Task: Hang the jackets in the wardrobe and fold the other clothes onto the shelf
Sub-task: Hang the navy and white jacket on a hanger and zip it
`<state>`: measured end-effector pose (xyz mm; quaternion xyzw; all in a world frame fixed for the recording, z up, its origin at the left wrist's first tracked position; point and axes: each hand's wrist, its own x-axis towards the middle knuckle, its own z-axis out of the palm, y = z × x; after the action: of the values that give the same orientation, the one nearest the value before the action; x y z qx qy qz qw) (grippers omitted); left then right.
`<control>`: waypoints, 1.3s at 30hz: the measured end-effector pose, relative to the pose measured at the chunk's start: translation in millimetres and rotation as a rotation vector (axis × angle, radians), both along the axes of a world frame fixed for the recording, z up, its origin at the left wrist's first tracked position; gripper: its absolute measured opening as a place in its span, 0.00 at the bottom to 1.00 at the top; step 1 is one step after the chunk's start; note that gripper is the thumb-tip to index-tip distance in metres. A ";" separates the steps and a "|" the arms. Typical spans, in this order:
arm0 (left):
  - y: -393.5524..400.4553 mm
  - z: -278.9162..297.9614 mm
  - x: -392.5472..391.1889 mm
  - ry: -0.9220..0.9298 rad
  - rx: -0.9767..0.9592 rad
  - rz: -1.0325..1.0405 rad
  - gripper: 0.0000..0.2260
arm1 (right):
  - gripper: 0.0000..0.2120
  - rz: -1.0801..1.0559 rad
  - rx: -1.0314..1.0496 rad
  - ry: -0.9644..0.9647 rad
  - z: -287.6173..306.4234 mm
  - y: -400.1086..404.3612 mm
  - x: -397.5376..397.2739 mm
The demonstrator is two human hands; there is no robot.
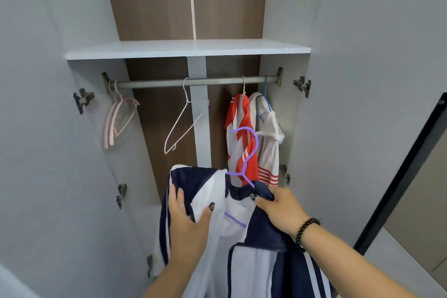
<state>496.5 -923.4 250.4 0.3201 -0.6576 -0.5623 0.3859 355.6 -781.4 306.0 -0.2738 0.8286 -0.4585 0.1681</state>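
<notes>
A person stands in front of the open wardrobe and holds a navy and white jacket low, below the rail. The jacket is on a purple hanger; its hook points up and is free, not on the rail yet, in front of the red and white jacket.

Left hand: fingers wrap over the jacket's left shoulder edge, thumb on the white lining, so the grip is clamped on the fabric. Right hand: fingers curl round the navy collar/right shoulder just beside the hanger's neck, grip also clamped on the jacket. A black bead bracelet sits on the right wrist.

On the rail, from left to right: pink hangers at the far left end, touching the bracket side; a white wire hanger near the middle, bare; then the red and white jacket and a white garment on a blue hanger, close together at the right end, the white one just beside the right wall.

Open room on the rail: a wide gap between pink and wire hangers, and a smaller gap between wire hanger and red jacket. The white shelf above the rail has its front edge straight. Both doors are swung open w/ hinges showing.
</notes>
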 end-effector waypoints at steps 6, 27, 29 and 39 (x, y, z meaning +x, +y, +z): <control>-1.5 -4.0 -66.7 0.001 0.178 0.012 0.44 | 0.11 0.030 -0.045 -0.175 9.8 -22.9 -60.8; -155.3 26.0 -223.3 -0.111 -0.162 -0.319 0.17 | 0.07 -0.196 -0.223 -0.340 62.3 -180.8 -203.6; -181.8 23.5 -239.8 -0.165 -0.169 -0.393 0.17 | 0.10 -0.195 -0.204 -0.314 62.1 -206.5 -217.9; -293.2 6.6 -322.7 -0.292 -0.208 -0.498 0.24 | 0.07 -0.313 -0.190 -0.238 61.9 -314.3 -278.3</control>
<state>173.8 -1216.7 256.9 0.1855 -0.8184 -0.5173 0.1682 77.3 -1095.7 367.9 -0.1004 0.7884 -0.5841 0.1650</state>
